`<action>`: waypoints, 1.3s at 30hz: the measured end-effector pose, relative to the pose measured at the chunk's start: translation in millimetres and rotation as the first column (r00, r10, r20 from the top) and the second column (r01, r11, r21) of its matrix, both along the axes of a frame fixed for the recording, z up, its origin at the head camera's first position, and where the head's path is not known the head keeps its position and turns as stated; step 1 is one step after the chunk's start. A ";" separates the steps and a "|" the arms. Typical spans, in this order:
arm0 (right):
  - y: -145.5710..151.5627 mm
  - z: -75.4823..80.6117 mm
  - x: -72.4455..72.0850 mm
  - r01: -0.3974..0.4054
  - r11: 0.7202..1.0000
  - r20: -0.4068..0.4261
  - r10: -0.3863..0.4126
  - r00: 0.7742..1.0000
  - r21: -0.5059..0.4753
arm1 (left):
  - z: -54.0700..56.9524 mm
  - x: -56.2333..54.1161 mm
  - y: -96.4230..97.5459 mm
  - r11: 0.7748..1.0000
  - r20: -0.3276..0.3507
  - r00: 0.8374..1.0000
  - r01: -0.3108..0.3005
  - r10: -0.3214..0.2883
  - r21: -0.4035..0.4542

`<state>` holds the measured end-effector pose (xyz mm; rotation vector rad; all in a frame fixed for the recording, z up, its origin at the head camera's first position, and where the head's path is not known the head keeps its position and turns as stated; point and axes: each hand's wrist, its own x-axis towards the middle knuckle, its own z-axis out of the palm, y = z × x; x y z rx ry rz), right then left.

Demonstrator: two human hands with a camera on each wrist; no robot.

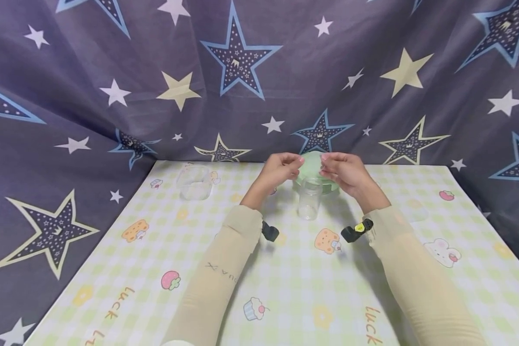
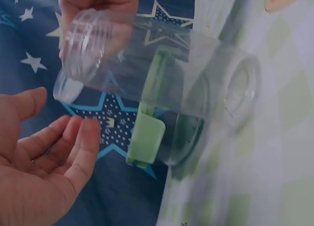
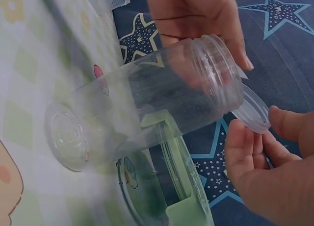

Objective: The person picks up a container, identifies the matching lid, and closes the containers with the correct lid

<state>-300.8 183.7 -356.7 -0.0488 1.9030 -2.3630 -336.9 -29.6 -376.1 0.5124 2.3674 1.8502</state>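
Observation:
A clear plastic jar (image 1: pixel 309 201) with a threaded mouth stands upright on the table, seen sideways in both wrist views. Behind it sits a clear container with a green clip-on lid (image 1: pixel 311 166). My right hand (image 1: pixel 345 174) pinches a small clear round lid (image 3: pixel 254 113) between thumb and fingertips, close to the jar's mouth and tilted. On the opposite side, my left hand (image 1: pixel 281 169) hovers near the mouth, its thumb and fingers apart with nothing between them in the left wrist view (image 2: pixel 54 157).
Toward the table's back left stands another clear round container (image 1: pixel 195 185). A flat clear piece, perhaps a lid (image 1: pixel 416 212), lies to the right. The checked tablecloth (image 1: pixel 285 288) ends at a star-patterned curtain (image 1: pixel 147 62) at the back.

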 end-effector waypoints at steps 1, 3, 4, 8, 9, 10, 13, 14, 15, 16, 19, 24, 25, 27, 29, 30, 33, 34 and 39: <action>-0.5 0.2 -0.4 0.001 1.000 -0.002 -0.001 1.000 -0.001 | 1.4 -0.2 1.5 1.000 -0.020 1.000 -0.002 0.002 -0.002; -2.0 0.9 -0.9 0.002 1.000 -0.007 -0.002 1.000 0.000 | 3.5 -0.3 4.0 1.000 -0.048 0.999 -0.006 0.007 0.011; -2.7 1.1 -1.2 0.002 1.000 -0.008 -0.002 1.000 0.001 | 4.2 -0.4 5.2 1.000 -0.056 0.998 -0.004 0.006 0.028; -5.0 1.8 -2.8 0.012 1.000 -0.009 -0.012 1.000 0.002 | 5.3 -0.5 8.6 0.989 -0.049 0.999 0.002 0.006 0.146; -5.4 2.0 -3.2 0.015 1.000 -0.011 -0.015 1.000 0.007 | 5.4 -0.3 9.0 0.986 -0.050 0.999 0.001 0.008 0.168; -5.9 2.1 -3.4 0.017 1.000 -0.012 -0.017 1.000 0.007 | 5.4 -0.2 9.0 0.983 -0.048 0.999 -0.001 0.010 0.186; -6.5 2.4 -3.7 0.017 1.000 -0.024 -0.016 1.000 0.018 | 5.0 0.4 8.6 0.978 -0.068 0.998 0.002 0.012 0.209; -6.4 2.5 -3.4 0.016 1.000 -0.029 -0.016 0.999 0.023 | 4.6 0.4 8.2 0.978 -0.079 0.997 0.005 0.011 0.207; -6.2 2.6 -3.1 0.015 1.000 -0.032 -0.014 0.999 0.025 | 4.3 0.3 7.9 0.980 -0.093 0.996 0.008 0.011 0.199; -5.8 2.7 -2.8 0.013 1.000 -0.035 -0.012 0.999 0.027 | 3.9 0.4 7.5 0.982 -0.111 0.994 0.008 0.013 0.187; -4.2 3.0 -1.8 -0.001 1.000 -0.050 0.002 0.999 0.026 | 3.1 0.9 6.6 0.990 -0.187 0.982 -0.004 0.030 0.139; -1.1 5.0 -0.5 -0.035 0.998 -0.097 0.041 0.994 0.057 | 3.0 3.1 5.9 0.997 -0.364 0.929 -0.052 0.066 0.050; -0.5 5.8 0.0 -0.038 0.996 -0.110 0.047 0.993 0.080 | 3.5 3.9 5.8 0.998 -0.399 0.914 -0.058 0.066 0.033; 0.3 7.6 1.0 -0.043 0.991 -0.135 0.061 0.989 0.129 | 4.6 5.2 5.4 0.998 -0.474 0.879 -0.065 0.057 -0.001; 1.2 9.3 1.7 -0.043 0.980 -0.157 0.075 0.985 0.195 | 5.7 6.3 4.6 0.997 -0.545 0.838 -0.064 0.035 -0.035; 1.6 10.0 1.7 -0.039 0.973 -0.165 0.079 0.983 0.229 | 6.2 6.6 4.0 0.997 -0.578 0.816 -0.060 0.018 -0.054; 3.0 10.8 1.2 -0.033 0.950 -0.174 0.091 0.981 0.311 | 6.6 7.4 1.8 0.994 -0.652 0.757 -0.048 -0.031 -0.103; 3.7 10.9 1.0 -0.032 0.941 -0.176 0.096 0.980 0.338 | 6.4 7.3 1.1 0.992 -0.669 0.742 -0.043 -0.045 -0.115; 7.1 10.5 1.7 -0.015 0.891 -0.194 0.115 0.974 0.453 | 4.4 7.4 -1.0 0.992 -0.684 0.724 0.001 -0.086 -0.124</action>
